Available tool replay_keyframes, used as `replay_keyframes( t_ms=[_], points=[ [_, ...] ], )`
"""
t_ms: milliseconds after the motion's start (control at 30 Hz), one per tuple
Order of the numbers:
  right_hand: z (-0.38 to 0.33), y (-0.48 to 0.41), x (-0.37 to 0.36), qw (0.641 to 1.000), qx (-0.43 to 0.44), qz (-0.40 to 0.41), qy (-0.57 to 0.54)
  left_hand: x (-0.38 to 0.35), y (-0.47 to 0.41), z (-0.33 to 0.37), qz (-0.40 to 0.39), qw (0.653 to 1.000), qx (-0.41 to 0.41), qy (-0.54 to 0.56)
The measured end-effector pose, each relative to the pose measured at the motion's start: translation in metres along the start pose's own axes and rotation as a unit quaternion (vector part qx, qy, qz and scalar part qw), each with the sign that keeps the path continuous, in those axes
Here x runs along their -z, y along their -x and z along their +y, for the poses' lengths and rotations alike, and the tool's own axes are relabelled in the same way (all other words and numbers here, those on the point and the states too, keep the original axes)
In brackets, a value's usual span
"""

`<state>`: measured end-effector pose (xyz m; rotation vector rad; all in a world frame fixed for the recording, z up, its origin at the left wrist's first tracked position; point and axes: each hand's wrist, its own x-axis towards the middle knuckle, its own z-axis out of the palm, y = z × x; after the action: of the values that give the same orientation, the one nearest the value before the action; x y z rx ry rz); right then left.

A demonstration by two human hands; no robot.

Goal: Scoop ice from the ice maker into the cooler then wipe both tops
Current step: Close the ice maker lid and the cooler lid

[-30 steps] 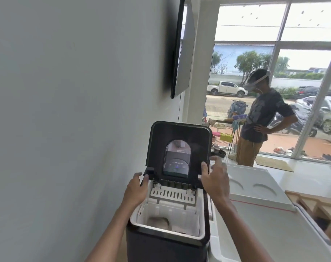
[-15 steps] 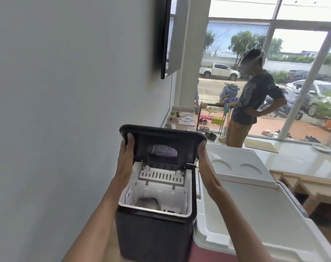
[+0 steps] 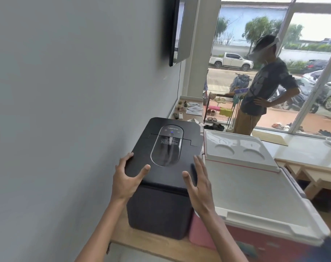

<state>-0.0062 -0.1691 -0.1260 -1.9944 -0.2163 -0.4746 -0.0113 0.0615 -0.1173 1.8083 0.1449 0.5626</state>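
Fingers of left hand (image 3: 126, 178) and right hand (image 3: 198, 183) spread wide, flanking front corners of closed black boxy plastic ice maker (image 3: 164, 178); white-lidded red cooler (image 3: 255, 195) just right.

Single head-worn view, forward and down, close above ice maker (image 3: 164, 167) and cooler (image 3: 255, 195).

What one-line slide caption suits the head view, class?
Both hands, left hand and right hand, rest on the closed ice maker lid beside the shut cooler.
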Motion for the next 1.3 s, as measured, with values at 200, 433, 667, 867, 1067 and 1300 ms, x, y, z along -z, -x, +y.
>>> replay_keyframes(
  t_ms=[200,433,667,867,1067,1300],
  points=[
    [-0.004,0.003,-0.001,0.999,0.0,0.011,0.038,-0.004,0.007,-0.003,0.028,0.996,-0.029,-0.079],
    [0.01,-0.027,0.039,0.997,-0.018,-0.005,0.069,-0.069,-0.004,0.062,-0.039,0.979,-0.124,-0.155],
    [0.084,-0.105,0.138,0.973,-0.136,0.078,0.167,-0.232,-0.024,0.115,-0.317,0.927,-0.08,-0.184],
    [0.165,-0.147,0.202,0.911,-0.264,0.054,0.313,-0.325,-0.063,0.078,-0.308,0.879,0.054,-0.361],
    [0.195,-0.176,0.221,0.904,-0.302,0.028,0.3,-0.344,-0.08,0.062,-0.218,0.923,0.093,-0.303],
    [0.182,-0.169,0.235,0.959,-0.23,0.143,0.088,-0.337,-0.083,0.058,-0.126,0.987,0.046,-0.094]
  ],
)
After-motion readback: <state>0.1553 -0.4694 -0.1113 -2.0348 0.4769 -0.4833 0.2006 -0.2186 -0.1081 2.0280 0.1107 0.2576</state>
